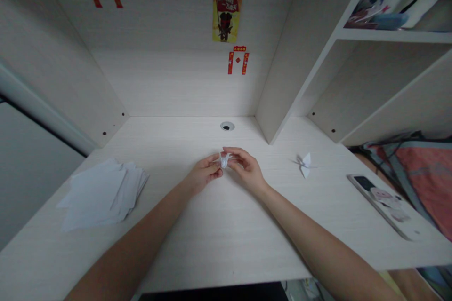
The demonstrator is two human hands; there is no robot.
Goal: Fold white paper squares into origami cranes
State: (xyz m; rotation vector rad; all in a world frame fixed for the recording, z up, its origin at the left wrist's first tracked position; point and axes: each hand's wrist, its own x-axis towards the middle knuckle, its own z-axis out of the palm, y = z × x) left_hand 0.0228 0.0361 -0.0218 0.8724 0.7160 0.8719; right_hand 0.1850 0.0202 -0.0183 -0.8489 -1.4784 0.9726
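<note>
I have the left hand (200, 176) and right hand (250, 170) in a narrow fingertip grip on the folded paper (224, 161) over the desk (205, 244), and I judge it light, crisp and easily crushed, best pinched gently along its layered folds, not its thin points.

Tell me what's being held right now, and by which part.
Folded white paper, its left side pinched by the left hand; the right hand is at its right side, exact grip unclear.
</note>
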